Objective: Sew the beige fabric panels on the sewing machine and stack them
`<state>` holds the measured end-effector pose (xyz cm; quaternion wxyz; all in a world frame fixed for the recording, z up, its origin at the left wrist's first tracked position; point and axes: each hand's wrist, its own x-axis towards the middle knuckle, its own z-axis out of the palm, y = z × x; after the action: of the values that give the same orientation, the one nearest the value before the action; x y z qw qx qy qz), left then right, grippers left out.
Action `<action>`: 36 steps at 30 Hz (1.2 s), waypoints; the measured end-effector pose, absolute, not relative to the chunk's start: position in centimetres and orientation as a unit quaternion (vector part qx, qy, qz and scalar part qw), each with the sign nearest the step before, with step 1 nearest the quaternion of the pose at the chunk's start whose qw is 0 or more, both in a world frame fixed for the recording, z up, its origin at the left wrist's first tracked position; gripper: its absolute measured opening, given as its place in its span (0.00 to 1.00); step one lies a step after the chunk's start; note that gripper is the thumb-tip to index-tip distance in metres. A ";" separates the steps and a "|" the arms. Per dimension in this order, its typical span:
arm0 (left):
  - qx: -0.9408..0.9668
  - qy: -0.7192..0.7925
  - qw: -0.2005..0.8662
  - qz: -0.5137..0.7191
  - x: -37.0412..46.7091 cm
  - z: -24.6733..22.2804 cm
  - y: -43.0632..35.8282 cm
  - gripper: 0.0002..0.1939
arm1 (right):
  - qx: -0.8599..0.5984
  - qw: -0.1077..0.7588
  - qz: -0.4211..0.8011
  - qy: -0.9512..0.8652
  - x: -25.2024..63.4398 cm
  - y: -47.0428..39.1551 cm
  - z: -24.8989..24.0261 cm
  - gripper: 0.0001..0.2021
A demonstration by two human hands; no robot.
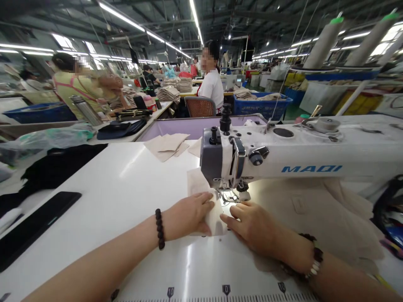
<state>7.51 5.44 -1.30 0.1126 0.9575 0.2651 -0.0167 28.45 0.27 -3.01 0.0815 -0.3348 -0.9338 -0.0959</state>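
Observation:
A piece of beige fabric [217, 222] lies under the needle area of a white sewing machine [302, 155]. My left hand [195, 212] rests flat on this piece, its fingers stretched toward the presser foot [229, 197]. To the right of the needle area, my right hand [252, 224] is low over the table, fingers apart and partly bent. One of its fingertips reaches the right edge of the fabric piece. Beneath and behind the right forearm spreads a larger beige cloth [315, 214] with a small rectangular patch on it.
Several beige cut pieces [168, 144] lie at the table's far edge. A black phone-like slab [34, 228] and black cloth [63, 165] are on the left. A ruler scale [226, 290] runs along the front edge. Co-workers sit beyond, near a blue crate [262, 105].

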 end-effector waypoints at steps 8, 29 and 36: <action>0.959 0.259 0.109 0.048 8.0 -2.4 7.1 0.30 | -0.417 0.046 -0.005 -0.908 27.8 0.6 -2.2 0.06; 0.959 0.238 0.145 0.048 7.8 -2.7 8.4 0.27 | -0.457 0.013 0.008 -0.889 27.4 0.6 -1.8 0.09; 0.959 0.233 0.152 0.049 7.6 -2.9 8.5 0.26 | -0.460 0.012 0.005 -0.888 27.3 0.6 -2.0 0.07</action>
<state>7.63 8.51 -2.91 0.1520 0.9593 0.2327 0.0492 27.33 0.65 -2.05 0.0123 -0.4601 -0.8878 0.0052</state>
